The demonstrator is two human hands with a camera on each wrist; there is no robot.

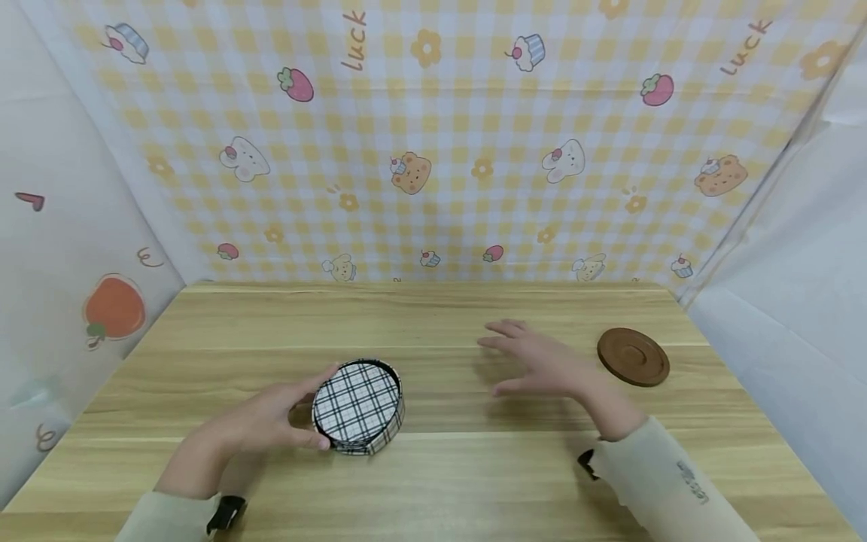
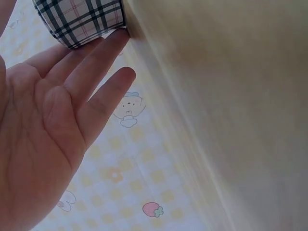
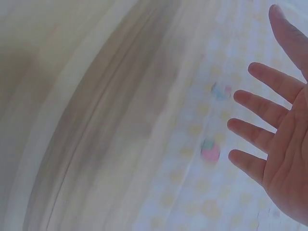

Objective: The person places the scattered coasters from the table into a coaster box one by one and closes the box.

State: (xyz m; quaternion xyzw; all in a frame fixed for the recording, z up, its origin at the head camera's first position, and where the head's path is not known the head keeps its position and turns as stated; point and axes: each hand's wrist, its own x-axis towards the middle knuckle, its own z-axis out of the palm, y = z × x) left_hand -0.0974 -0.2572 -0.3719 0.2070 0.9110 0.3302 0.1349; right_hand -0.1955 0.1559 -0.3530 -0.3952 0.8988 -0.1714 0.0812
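Observation:
A round plaid box (image 1: 359, 406) in black and white sits left of centre on the table, its checked round top inside a raised rim. My left hand (image 1: 260, 421) holds the box from its left side, thumb at the near edge and fingers at the far edge. In the left wrist view, the fingertips of the left hand (image 2: 53, 115) meet the plaid wall of the box (image 2: 86, 19). Over the table to the right, my right hand (image 1: 538, 361) has its fingers spread and holds nothing. Its palm and separated fingers show in the right wrist view.
A round brown wooden coaster (image 1: 633, 357) with a ringed recess lies at the right, beyond the right wrist. Behind the wooden table (image 1: 440, 489) hangs a yellow checked cloth (image 1: 447, 120) with cartoon prints. White cloth (image 1: 799, 301) lines both sides.

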